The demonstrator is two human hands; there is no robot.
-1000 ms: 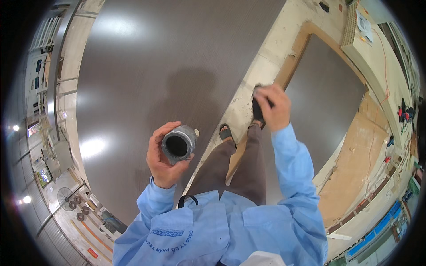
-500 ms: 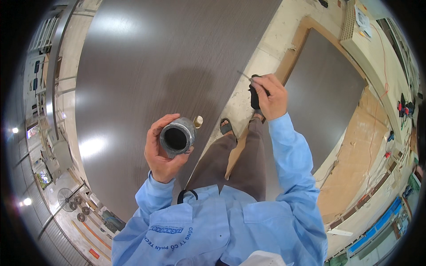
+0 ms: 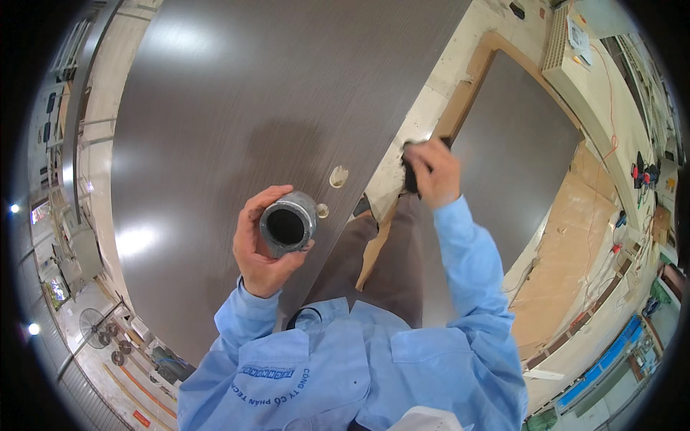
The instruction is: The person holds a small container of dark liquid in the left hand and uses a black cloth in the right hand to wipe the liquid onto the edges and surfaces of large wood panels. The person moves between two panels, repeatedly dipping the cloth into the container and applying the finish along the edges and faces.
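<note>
My left hand (image 3: 260, 244) is wrapped round a grey, round, open-topped pot (image 3: 307, 212), its mouth turned up and its inside dark. The pot is held over a large dark brown wood-grain panel (image 3: 215, 144). Two cut-outs show in this panel beside the pot: a larger oval hole (image 3: 338, 177) and a smaller round hole (image 3: 323, 210). My right hand (image 3: 435, 172) is closed and raised past the panel's right edge, smeared by motion. Black material (image 3: 410, 176) shows beside its fingers; whether the hand grips it is unclear.
To the right lies a second dark panel (image 3: 517, 158) with brown cardboard (image 3: 575, 244) next to it. A long pale beam (image 3: 596, 93) with an orange cord runs along the far right. A standing fan (image 3: 93, 327) is at the lower left. My legs stand against the big panel's edge.
My right hand has shifted slightly down and turned; the thin stick that stuck out from its fingers no longer shows. The left hand keeps the pot nearly still. The larger hole has come into view.
</note>
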